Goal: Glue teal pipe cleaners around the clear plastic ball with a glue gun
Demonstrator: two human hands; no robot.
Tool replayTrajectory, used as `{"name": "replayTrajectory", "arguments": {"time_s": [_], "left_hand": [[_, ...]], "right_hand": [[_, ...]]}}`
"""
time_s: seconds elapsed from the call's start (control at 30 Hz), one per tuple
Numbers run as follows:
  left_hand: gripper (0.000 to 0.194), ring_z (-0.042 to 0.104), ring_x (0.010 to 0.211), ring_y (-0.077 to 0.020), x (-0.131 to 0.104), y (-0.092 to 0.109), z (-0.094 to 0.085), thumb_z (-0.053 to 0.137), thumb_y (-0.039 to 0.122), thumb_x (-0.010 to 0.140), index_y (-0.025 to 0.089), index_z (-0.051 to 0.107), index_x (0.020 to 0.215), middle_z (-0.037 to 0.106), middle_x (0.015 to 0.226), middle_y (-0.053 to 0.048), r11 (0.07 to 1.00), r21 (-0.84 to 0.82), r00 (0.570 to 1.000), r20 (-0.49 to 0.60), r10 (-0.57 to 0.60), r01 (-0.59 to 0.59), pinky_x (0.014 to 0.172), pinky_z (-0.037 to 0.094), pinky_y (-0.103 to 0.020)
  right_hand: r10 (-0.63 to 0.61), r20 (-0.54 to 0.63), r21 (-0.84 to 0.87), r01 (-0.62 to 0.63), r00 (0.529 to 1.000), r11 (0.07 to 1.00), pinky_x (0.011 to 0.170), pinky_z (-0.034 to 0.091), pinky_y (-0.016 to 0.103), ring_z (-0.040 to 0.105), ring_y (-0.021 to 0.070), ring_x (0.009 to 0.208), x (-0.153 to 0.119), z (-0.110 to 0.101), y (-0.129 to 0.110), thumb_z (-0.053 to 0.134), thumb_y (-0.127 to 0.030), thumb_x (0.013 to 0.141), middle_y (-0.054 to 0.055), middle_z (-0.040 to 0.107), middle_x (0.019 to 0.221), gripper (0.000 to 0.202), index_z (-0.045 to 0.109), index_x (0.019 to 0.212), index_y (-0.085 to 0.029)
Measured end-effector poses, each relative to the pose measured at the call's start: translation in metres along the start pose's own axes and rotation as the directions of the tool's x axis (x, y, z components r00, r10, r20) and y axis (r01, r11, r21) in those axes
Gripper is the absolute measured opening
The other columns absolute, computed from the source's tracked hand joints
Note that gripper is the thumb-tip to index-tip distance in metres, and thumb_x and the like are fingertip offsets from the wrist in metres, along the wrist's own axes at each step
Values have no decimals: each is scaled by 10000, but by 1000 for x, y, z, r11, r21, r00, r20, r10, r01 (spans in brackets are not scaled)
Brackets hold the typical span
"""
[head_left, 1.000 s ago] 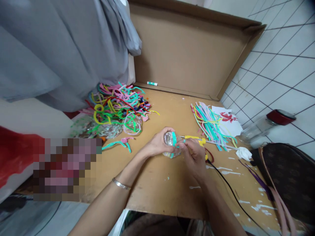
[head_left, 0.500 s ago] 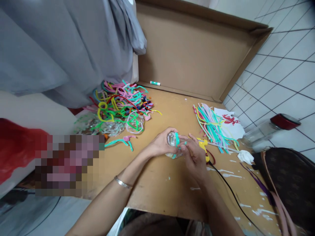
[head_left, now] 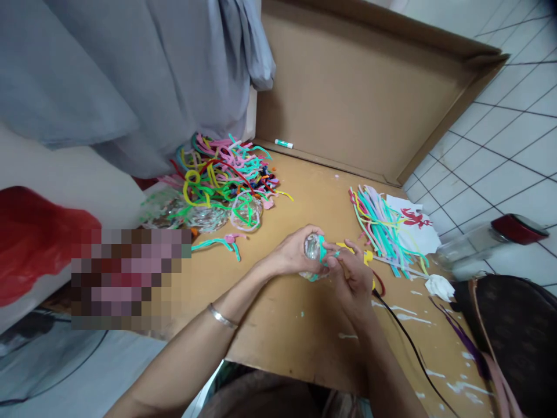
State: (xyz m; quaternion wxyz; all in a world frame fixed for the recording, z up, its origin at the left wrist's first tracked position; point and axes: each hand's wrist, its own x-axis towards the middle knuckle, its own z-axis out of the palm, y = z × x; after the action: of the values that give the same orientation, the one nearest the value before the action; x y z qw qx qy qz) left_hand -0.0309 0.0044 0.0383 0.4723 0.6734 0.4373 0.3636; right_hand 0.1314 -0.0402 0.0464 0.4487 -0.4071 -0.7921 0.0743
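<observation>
My left hand [head_left: 289, 252] is wrapped around a small clear plastic container [head_left: 312, 248], whose right-hand edge carries a turquoise pipe cleaner [head_left: 322, 251]. More turquoise shows on its underside, below my fingers. From the right, my right hand [head_left: 353, 277] meets that edge, fingertips pinched on a small turquoise piece of the pipe cleaner, its index finger touching the band. Just behind the right hand lies a yellow glue gun [head_left: 368, 257], largely hidden by it, with a black cord [head_left: 402, 331] running toward the table's front.
At the left back is a tangled heap of coloured pipe cleaners [head_left: 217, 174] beside clear plastic containers [head_left: 206, 218]. A pipe-cleaner bundle [head_left: 380, 229] lies right, near a glass bottle [head_left: 470, 247], crumpled tissue [head_left: 439, 288] and a dark bag [head_left: 513, 337]. A cardboard box wall [head_left: 369, 93] stands behind.
The view has shifted slightly, so everything sits a little further right. Both hands keep nearly the same hold on the container and its turquoise band.
</observation>
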Motion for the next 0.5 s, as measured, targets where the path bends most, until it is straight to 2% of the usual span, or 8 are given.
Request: {"name": "replayTrajectory", "arguments": {"time_s": [0.23,0.37,0.5], "left_hand": [[673,521,721,-112,1,-4,0,791,236,501,210,520,1116,574,849,37,998,-63,1000,-1,0,0,620,441,-209],[679,522,724,-114,2,-4,0,790,234,499,209,513,1119,573,848,39,999,-50,1000,1,-14,14,624,437,-213],[675,495,711,-104,2,-4,0,779,211,502,206,509,1120,556,830,51,999,-33,1000,1,-22,22,637,426,-214]], "right_hand": [[-2,-18,4,2,1000,1000,1006,390,411,671,179,950,0,0,-2,475,-230,913,7,731,903,181,617,800,-245],[11,-29,1,-11,1000,1000,980,390,392,673,189,936,0,1,-2,491,-234,904,2,725,843,182,619,775,-245],[4,-40,-3,-5,999,1000,957,390,380,672,186,915,-1,1,-1,502,-225,895,4,726,881,168,622,779,-243]]}}
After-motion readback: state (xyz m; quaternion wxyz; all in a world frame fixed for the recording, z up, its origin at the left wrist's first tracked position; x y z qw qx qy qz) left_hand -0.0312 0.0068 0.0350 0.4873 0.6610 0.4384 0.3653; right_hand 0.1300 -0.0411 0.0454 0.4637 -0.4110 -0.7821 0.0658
